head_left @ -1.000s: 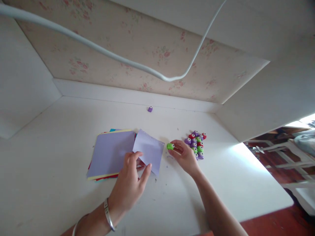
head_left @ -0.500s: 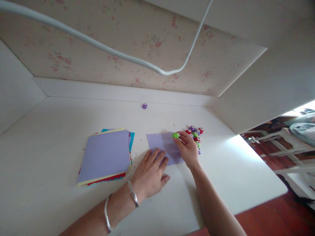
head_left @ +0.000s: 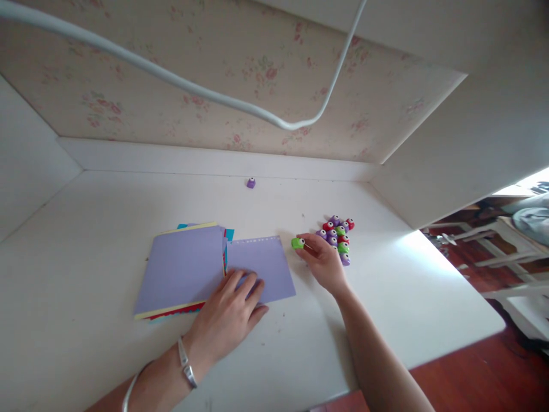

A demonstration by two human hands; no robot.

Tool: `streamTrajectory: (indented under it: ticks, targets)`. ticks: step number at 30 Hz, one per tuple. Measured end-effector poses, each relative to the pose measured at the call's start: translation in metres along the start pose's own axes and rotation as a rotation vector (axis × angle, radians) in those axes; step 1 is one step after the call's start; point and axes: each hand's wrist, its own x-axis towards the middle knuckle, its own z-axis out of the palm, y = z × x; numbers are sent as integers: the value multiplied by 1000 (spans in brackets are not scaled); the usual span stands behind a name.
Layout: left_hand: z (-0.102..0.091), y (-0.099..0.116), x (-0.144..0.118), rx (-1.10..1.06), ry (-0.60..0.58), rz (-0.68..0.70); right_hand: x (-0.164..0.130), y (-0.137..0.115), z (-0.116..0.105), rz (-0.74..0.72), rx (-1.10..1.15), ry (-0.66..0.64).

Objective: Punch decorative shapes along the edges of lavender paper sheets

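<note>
While a small glossy green piece with a white eye (head_left: 295, 244) is held just to the right of a purple paper sheet with a row of holes (head_left: 272, 266), its plain end is pointed left toward the sheet and its eye end is turned toward the fingers, so that its long axis is laid roughly from side to side. The grip of the right hand (head_left: 326, 262) is narrowed around this piece between thumb and fingertips. The sheet's holed edge is turned toward the floral wallpaper (head_left: 240, 146). Its near left corner is covered by the left hand (head_left: 227, 317), palm down with fingers loosely spread. A stack of purple, yellow, red and blue paper (head_left: 184, 269) is set directly left of the sheet; whether their edges overlap cannot be told. Beyond the right hand, red, green and purple one-eyed pieces (head_left: 331, 236) are clustered on the white worktop (head_left: 304, 343), some partly hidden by that hand. A lone purple one-eyed piece (head_left: 251, 183) is placed near the wall. One silver bracelet (head_left: 186, 363) is seen whole, another is cut off below, and the white furniture at right is blurred.
</note>
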Motion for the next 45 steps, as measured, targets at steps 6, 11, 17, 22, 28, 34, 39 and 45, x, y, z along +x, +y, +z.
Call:
streamTrajectory:
  ticks: [6,11,17,22,28,34,39,45]
  targets:
    - [0,1,0,-15,-2,-36,4,9,4,-72,-217,-120]
    - [5,6,-1,-87,38,-53,8,7,3,-165,-476,-162]
    - [11,22,15,-134,134,-50,7,0,6,-306,-574,-172]
    - [16,24,21,-77,103,-183,7,2,7,-322,-562,-143]
    - [22,20,16,-89,64,-203,6,2,7,-285,-583,-128]
    - [22,20,16,-95,100,-190,6,2,6,-253,-575,-123]
    - [22,20,15,-112,81,-193,6,3,4,-254,-599,-113]
    - [20,18,14,-152,63,-197,4,6,4,-257,-584,-124]
